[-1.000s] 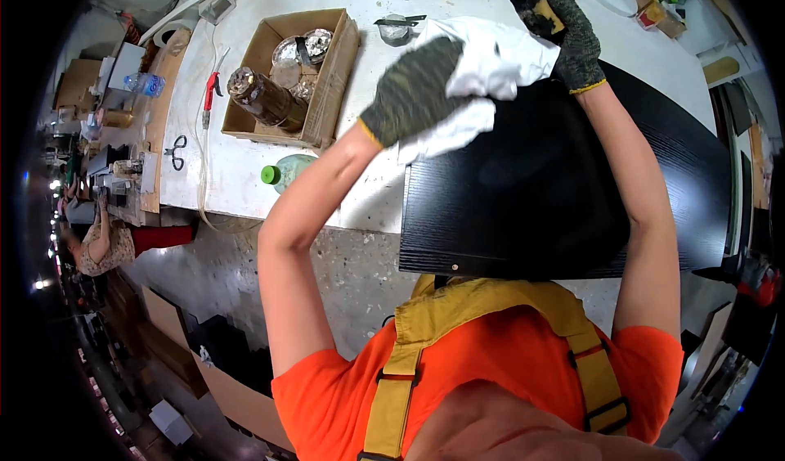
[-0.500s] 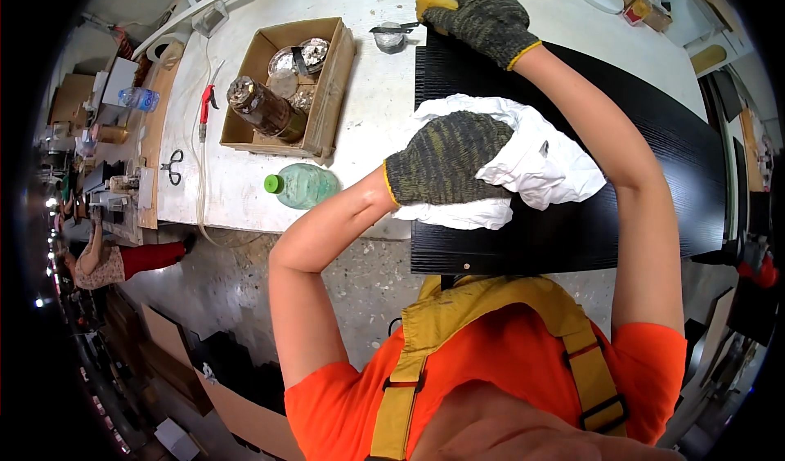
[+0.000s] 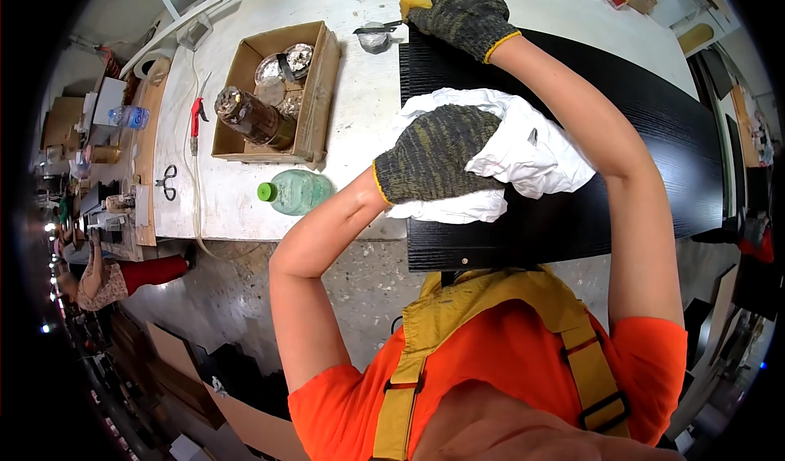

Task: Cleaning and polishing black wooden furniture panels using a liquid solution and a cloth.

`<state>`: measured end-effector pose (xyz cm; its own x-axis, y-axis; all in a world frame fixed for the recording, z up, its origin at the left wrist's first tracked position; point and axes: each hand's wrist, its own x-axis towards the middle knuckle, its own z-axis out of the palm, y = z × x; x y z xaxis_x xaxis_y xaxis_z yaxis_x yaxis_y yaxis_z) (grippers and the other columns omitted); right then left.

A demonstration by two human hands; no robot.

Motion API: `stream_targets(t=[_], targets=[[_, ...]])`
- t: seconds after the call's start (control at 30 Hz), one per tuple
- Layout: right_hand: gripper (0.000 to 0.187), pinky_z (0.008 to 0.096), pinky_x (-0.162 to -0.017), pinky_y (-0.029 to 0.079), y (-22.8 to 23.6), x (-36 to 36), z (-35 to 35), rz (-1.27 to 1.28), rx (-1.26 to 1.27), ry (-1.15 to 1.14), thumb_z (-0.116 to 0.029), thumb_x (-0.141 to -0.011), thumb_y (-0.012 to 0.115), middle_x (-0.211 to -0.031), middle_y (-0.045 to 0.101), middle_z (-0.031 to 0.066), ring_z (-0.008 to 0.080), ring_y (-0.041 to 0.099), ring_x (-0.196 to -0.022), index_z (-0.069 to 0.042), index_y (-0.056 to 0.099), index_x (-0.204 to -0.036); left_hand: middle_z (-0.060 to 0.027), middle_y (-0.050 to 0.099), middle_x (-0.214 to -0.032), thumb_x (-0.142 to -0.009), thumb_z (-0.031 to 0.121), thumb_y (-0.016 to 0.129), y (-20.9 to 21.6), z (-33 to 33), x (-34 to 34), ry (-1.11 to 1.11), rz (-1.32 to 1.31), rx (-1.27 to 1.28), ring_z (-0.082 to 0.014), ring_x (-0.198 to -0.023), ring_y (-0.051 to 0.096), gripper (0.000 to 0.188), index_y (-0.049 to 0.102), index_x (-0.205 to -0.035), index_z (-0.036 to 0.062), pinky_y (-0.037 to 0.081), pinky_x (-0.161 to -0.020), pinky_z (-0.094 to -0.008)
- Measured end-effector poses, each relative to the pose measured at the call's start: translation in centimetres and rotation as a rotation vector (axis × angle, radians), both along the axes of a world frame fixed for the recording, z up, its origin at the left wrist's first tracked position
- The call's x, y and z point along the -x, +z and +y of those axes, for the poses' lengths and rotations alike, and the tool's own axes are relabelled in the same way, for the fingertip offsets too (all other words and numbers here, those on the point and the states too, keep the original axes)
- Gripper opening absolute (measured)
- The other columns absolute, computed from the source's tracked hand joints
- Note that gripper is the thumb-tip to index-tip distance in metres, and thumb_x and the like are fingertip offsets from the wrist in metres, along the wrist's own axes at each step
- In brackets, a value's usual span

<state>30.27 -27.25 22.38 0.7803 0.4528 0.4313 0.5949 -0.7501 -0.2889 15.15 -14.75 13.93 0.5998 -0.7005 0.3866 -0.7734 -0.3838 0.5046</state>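
Note:
My left hand (image 3: 437, 152), in a dark knitted glove with a yellow cuff edge, is closed on a crumpled white cloth (image 3: 531, 154). The cloth lies bunched on a black board (image 3: 654, 134) with a fine grained surface. At the board's far left corner is my right hand (image 3: 459, 13), gloved the same way, its fingers curled at the edge. A yellow patch shows by its thumb; whether it is glove coating or a separate thing I cannot make out. Just left of that hand, a thin black strip-like tool (image 3: 380, 28) lies across a silvery round lump (image 3: 374, 42).
On the white table (image 3: 360, 125) stands a cardboard box (image 3: 323, 117) with a stained jar (image 3: 253, 117) and foil-like pieces. Nearby are a green-capped bottle (image 3: 301, 192), scissors (image 3: 168, 183) and a red air gun (image 3: 197, 117) with hose. Another person (image 3: 102, 279) is at far left.
The whole view has shifted slightly, so table and board appear a little further left. Both hands keep nearly the same places on the board, and the cloth stays under my left hand.

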Motion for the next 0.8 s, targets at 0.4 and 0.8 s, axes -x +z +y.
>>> stream_targets(t=[0.4, 0.8], targets=[[0.029, 0.0489, -0.081, 0.052, 0.1, 0.2, -3.8, -0.032, 0.079, -0.151, -0.037, -0.089, 0.058, -0.094, 0.068, 0.0195, 0.0383, 0.066, -0.089, -0.012, 0.071, -0.093, -0.0196, 0.063, -0.126, -0.083, 0.049, 0.077, 1.4, -0.4, 0.4, 0.063, -0.069, 0.039, -0.0347, -0.115, 0.061, 0.071, 0.059, -0.132, 0.0004, 0.047, -0.101, -0.0416], [0.029, 0.0499, -0.077, 0.052, -0.3, 0.7, -9.1, -0.104, 0.131, -0.275, -0.037, -0.090, 0.056, -0.090, 0.068, 0.0199, 0.0385, 0.066, -0.084, -0.011, 0.070, -0.089, -0.0156, 0.062, -0.129, -0.073, 0.038, 0.087, 2.1, -0.6, 0.5, 0.055, 0.002, -0.026, -0.0330, -0.121, 0.059, 0.075, 0.058, -0.134, 0.0038, 0.043, -0.106, -0.0408]])
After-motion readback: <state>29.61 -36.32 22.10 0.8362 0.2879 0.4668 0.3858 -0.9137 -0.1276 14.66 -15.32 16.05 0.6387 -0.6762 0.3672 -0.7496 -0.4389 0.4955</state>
